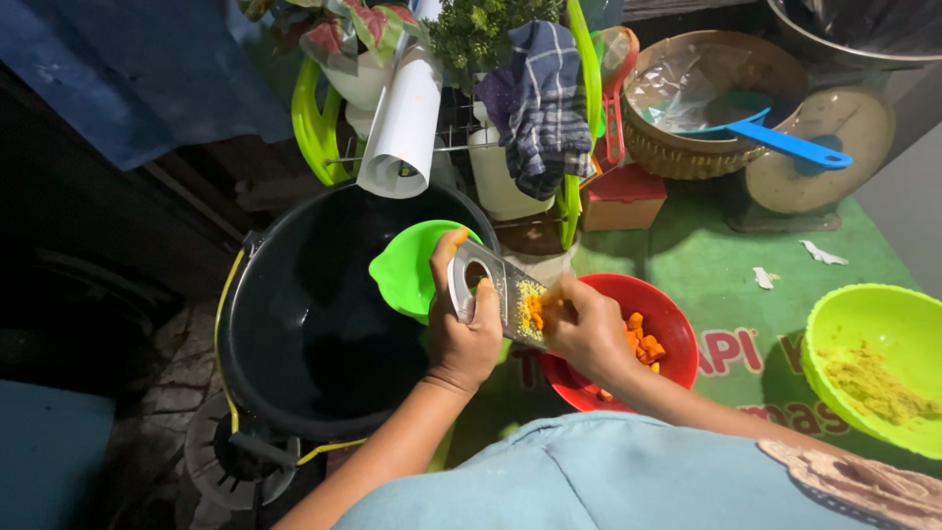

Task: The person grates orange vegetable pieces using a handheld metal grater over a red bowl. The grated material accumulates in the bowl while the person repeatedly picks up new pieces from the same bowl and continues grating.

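A flat metal grater (502, 294) is gripped at its handle by the left hand (461, 329), whose fingers (485, 299) are clamped around it. An orange piece (535, 310) is pressed against the grater's face by the closed fingers of the right hand (587, 329). Just behind the left fingers a small green bowl (407, 270) is seen over a large black bucket (304, 314). Under the right fingers a red bowl (667, 319) of orange chunks (643, 344) rests on the green desk (716, 255). Well to the right lies a lime bowl (873, 358).
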